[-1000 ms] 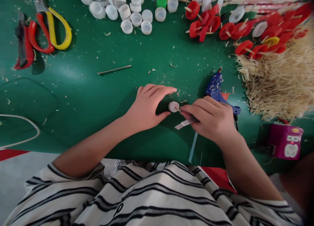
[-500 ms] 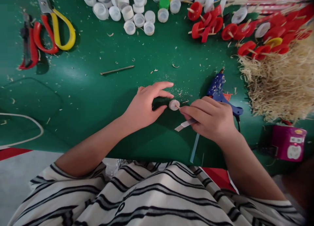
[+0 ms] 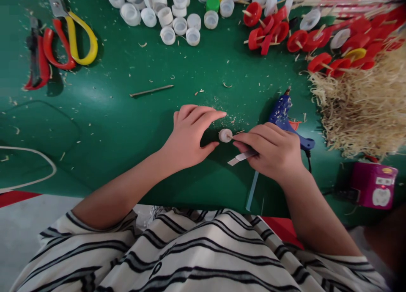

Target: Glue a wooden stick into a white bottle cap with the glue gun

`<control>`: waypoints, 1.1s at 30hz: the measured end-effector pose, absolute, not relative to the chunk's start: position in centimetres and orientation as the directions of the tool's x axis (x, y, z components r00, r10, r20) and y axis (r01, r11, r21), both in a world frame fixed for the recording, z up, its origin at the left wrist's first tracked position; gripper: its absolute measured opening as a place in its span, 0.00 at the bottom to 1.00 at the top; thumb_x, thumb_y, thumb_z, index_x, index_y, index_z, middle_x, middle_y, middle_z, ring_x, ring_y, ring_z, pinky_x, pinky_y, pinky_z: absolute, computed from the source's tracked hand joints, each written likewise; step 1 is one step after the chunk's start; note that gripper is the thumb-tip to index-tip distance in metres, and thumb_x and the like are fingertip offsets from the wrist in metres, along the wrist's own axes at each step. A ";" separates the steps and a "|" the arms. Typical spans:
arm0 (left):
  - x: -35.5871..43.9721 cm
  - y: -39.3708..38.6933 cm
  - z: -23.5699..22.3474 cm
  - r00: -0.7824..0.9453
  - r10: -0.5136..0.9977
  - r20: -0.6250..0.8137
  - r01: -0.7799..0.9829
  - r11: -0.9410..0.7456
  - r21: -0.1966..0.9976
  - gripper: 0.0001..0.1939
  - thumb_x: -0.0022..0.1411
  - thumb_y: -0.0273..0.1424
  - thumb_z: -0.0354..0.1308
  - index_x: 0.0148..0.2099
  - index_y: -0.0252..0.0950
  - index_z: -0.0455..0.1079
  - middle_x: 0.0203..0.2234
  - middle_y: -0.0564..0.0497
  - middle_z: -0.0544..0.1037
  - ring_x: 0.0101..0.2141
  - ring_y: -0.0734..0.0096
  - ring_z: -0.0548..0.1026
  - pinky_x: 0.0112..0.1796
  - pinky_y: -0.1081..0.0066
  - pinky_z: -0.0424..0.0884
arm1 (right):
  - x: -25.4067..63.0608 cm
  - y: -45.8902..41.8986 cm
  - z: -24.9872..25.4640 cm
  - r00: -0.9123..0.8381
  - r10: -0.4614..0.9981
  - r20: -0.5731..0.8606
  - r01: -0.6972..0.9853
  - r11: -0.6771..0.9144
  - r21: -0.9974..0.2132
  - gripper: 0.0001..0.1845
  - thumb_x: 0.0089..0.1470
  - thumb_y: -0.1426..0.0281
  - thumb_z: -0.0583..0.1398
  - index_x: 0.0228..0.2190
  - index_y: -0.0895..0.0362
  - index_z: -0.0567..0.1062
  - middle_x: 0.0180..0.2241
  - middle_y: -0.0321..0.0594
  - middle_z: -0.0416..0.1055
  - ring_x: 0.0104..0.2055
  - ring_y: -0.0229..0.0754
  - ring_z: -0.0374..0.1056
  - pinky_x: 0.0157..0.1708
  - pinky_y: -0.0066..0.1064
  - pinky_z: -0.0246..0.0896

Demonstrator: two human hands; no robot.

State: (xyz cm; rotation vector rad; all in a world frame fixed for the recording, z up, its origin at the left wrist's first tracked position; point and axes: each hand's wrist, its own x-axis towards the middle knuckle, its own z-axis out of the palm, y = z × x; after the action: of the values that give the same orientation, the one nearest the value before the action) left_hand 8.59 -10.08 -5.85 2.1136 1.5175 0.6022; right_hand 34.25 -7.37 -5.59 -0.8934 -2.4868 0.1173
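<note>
A small whitish bottle cap [image 3: 224, 135] with a short wooden stick through it is near the middle of the green table. My left hand [image 3: 190, 135] is just left of the cap, fingers apart, holding nothing. From the other side my right hand [image 3: 272, 152] reaches in, its index fingertip at the end of the stick. Curled in that same hand is a craft knife [image 3: 242, 156], its pale blade pointing left and down; its handle is hidden by the palm. Whether the thumb also touches the stick I cannot tell.
Beyond my right hand lies a blue glue gun [image 3: 281, 112]. White caps [image 3: 180, 25] and red caps on sticks [image 3: 298, 40] crowd the back. A nail [image 3: 152, 91] and scissors [image 3: 80, 42] are to the left. Wood shavings [image 3: 358, 110] and a purple power box [image 3: 376, 185] stand right.
My left fingers have drawn back slightly left and spread wider from the thumb. The right thumb has dropped a little away from the index finger. The cap stays about where it was.
</note>
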 end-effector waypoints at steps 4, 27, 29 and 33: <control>8.8 -10.2 -5.8 0.292 0.954 0.066 0.783 -0.278 0.557 0.28 0.63 0.36 0.71 0.64 0.45 0.74 0.62 0.44 0.79 0.61 0.45 0.70 0.60 0.47 0.63 | 34.1 -7.2 -5.7 -0.655 0.616 0.437 0.573 0.782 -0.244 0.02 0.66 0.72 0.67 0.40 0.52 0.81 0.32 0.35 0.78 0.34 0.38 0.71 0.29 0.32 0.57; 9.2 -10.5 -5.4 0.323 0.924 0.204 0.711 -0.379 0.593 0.13 0.72 0.40 0.64 0.55 0.46 0.78 0.54 0.46 0.82 0.56 0.55 0.75 0.59 0.51 0.67 | 34.2 -8.0 -4.7 -0.575 0.680 0.455 0.577 0.732 -0.363 0.05 0.67 0.71 0.65 0.39 0.49 0.82 0.31 0.36 0.78 0.33 0.40 0.74 0.34 0.33 0.70; 9.2 -10.7 -5.2 0.328 0.912 0.247 0.696 -0.410 0.589 0.12 0.71 0.39 0.64 0.55 0.46 0.78 0.53 0.47 0.83 0.55 0.57 0.76 0.57 0.53 0.69 | 34.2 -8.2 -4.3 -0.585 0.659 0.473 0.555 0.750 -0.359 0.06 0.67 0.73 0.65 0.40 0.50 0.82 0.31 0.36 0.78 0.32 0.39 0.73 0.34 0.32 0.69; 9.2 -11.1 -4.8 0.354 0.885 0.302 0.673 -0.465 0.574 0.10 0.71 0.37 0.64 0.53 0.46 0.77 0.53 0.48 0.83 0.53 0.59 0.77 0.56 0.54 0.70 | 34.3 -8.5 -3.7 -0.600 0.648 0.468 0.539 0.761 -0.363 0.06 0.66 0.73 0.66 0.40 0.50 0.82 0.31 0.35 0.79 0.30 0.38 0.74 0.32 0.32 0.70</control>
State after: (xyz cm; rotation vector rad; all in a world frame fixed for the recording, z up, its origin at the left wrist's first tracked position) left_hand 9.19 -11.09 -4.79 2.2712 1.3716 0.8364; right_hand 34.26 -8.54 -3.75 -0.8863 -2.3647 0.2451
